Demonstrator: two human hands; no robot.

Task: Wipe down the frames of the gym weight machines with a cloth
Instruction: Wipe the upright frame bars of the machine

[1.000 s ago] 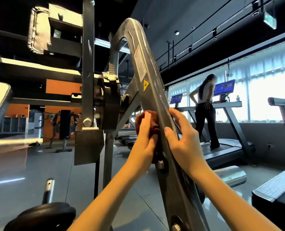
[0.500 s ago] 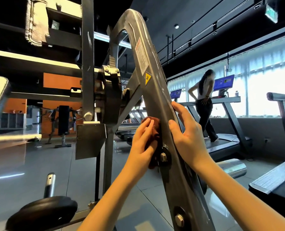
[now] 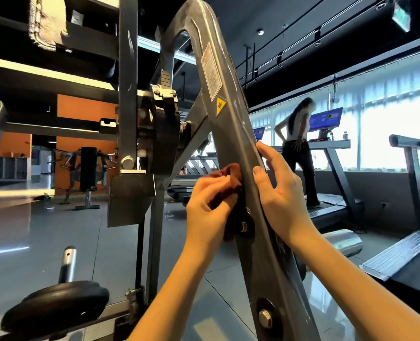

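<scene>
Cloth (image 3: 230, 174), dark red and bunched, is gripped in the curled fingers of the left hand (image 3: 209, 212) and is pressed against the left edge of the slanted grey frame (image 3: 231, 134). The right edge of the frame is clasped by the right hand (image 3: 282, 193), thumb in front. Just below the cloth a bolt (image 3: 244, 226) is seen.

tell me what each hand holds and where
The left hand grips the bunched cloth, pressed to the left face of the frame; the right hand clasps its right edge.
</scene>
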